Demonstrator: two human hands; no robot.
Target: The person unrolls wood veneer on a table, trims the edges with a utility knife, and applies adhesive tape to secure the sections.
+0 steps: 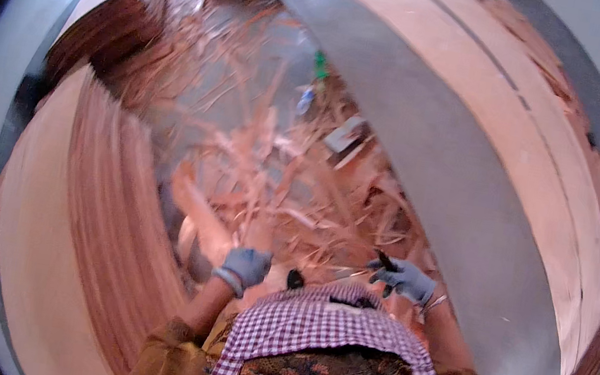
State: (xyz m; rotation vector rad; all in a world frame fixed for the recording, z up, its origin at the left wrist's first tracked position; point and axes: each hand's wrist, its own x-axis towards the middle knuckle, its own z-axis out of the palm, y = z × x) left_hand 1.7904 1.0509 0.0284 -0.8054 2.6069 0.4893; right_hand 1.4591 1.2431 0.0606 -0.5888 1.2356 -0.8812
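My left hand (246, 267), in a grey glove, is closed at the lower middle of the head view. A pale reddish strip of wood veneer (201, 209) runs up and leftward from it, blurred, and its end seems to be in my fist. Farther right, my gloved right hand (411, 281) has its fingers bent round a small black-handled tool (386, 261). The tool's kind is not clear; a thin pale line stretches left from near it. Between my hands, close to my checked apron (325, 325), is a small black object (295, 279).
Veneer scraps (263, 174) cover the floor ahead. A tall veneer stack (110, 197) stands at my left, another stack (118, 21) behind it. Along my right runs a long grey-topped bench (459, 173) bearing pale veneer sheets (489, 84). A bottle (305, 100) lies among the scraps.
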